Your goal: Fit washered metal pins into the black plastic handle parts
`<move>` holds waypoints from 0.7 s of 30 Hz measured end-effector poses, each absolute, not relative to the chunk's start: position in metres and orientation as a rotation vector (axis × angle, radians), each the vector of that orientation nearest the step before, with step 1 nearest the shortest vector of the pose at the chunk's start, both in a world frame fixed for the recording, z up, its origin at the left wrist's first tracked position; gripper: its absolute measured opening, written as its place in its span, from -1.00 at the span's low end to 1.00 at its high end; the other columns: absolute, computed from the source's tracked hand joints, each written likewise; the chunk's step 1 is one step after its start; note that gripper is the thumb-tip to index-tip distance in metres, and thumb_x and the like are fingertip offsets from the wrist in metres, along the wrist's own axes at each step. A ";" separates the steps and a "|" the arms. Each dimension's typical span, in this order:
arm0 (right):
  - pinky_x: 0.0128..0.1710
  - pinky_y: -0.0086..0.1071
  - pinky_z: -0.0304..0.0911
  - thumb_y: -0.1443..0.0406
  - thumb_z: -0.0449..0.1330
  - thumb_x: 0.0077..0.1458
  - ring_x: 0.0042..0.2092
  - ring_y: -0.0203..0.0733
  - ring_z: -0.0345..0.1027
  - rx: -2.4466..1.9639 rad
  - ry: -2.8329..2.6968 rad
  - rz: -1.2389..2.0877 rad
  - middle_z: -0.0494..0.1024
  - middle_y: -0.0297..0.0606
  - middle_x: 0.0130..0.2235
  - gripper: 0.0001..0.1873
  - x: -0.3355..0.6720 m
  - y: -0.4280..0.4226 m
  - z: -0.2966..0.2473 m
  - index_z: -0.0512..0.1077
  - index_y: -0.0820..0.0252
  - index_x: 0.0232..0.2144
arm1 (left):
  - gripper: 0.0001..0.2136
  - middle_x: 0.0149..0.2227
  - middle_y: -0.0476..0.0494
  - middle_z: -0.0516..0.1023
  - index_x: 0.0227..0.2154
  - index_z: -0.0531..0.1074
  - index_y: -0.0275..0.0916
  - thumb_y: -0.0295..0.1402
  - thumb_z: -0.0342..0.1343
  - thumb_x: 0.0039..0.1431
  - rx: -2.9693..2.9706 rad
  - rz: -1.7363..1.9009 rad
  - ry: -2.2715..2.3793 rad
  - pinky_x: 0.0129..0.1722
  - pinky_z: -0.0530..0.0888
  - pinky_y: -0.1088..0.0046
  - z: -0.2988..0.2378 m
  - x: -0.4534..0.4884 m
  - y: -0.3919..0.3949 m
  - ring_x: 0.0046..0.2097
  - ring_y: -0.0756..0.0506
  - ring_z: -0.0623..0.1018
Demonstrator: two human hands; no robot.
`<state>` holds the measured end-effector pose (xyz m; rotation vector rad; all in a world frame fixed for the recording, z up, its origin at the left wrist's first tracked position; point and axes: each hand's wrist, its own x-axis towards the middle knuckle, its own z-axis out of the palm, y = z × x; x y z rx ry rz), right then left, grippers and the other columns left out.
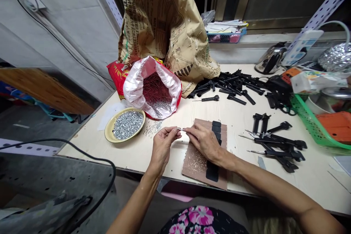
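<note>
My left hand (161,145) and my right hand (204,139) meet over the table, fingertips pinched together on a thin metal pin (180,129) held between them. Under my right hand lies a brown board (197,161) with a black strip (215,133) along its right side and small metal bits scattered on it. A yellow dish (112,137) of small silver washers sits to the left of my left hand. Behind it an open red and white bag (153,87) holds many long pins.
A large brown paper sack (164,22) stands at the back. Black plastic handles are piled behind (233,84) and several lie at the right (276,142). A green basket (309,124), a kettle (270,60) and a black cable (82,153) are near the edges.
</note>
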<state>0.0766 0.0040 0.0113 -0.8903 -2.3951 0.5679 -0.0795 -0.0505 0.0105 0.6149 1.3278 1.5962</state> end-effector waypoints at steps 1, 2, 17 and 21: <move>-0.35 -0.45 0.27 0.30 0.00 0.25 -0.31 -0.28 0.34 -0.898 -2.391 0.557 0.40 -0.25 -0.27 -0.71 0.078 0.004 0.012 0.41 0.09 -0.04 | -0.80 -0.45 -0.05 0.52 -0.39 0.47 -0.36 -0.36 0.29 -0.07 0.645 1.593 1.341 -0.27 0.47 0.46 0.010 -0.079 -0.050 -0.41 0.03 0.51; -0.36 -0.45 0.27 0.29 0.01 0.25 -0.32 -0.28 0.34 -0.906 -2.387 0.548 0.40 -0.25 -0.27 -0.72 0.079 0.004 0.012 0.42 0.08 -0.04 | -0.80 -0.46 -0.05 0.52 -0.38 0.47 -0.35 -0.36 0.28 -0.06 0.680 1.589 1.361 -0.28 0.47 0.47 0.010 -0.078 -0.050 -0.41 0.03 0.52; -0.28 -0.40 0.28 0.30 0.02 0.24 -0.27 -0.24 0.37 -0.993 -2.267 0.564 0.46 -0.25 -0.27 -0.82 0.098 0.006 0.018 0.41 0.18 -0.21 | -0.79 -0.46 -0.02 0.53 -0.31 0.51 -0.30 -0.34 0.27 -0.04 0.803 1.472 1.321 -0.28 0.46 0.51 0.014 -0.068 -0.035 -0.41 0.04 0.52; -0.26 -0.40 0.28 0.33 0.03 0.22 -0.26 -0.25 0.36 -0.974 -2.219 0.612 0.45 -0.26 -0.27 -0.85 0.103 0.010 0.017 0.40 0.19 -0.23 | -0.79 -0.47 -0.02 0.54 -0.32 0.52 -0.31 -0.34 0.28 -0.06 0.781 1.474 1.314 -0.29 0.46 0.51 0.015 -0.064 -0.030 -0.43 0.05 0.52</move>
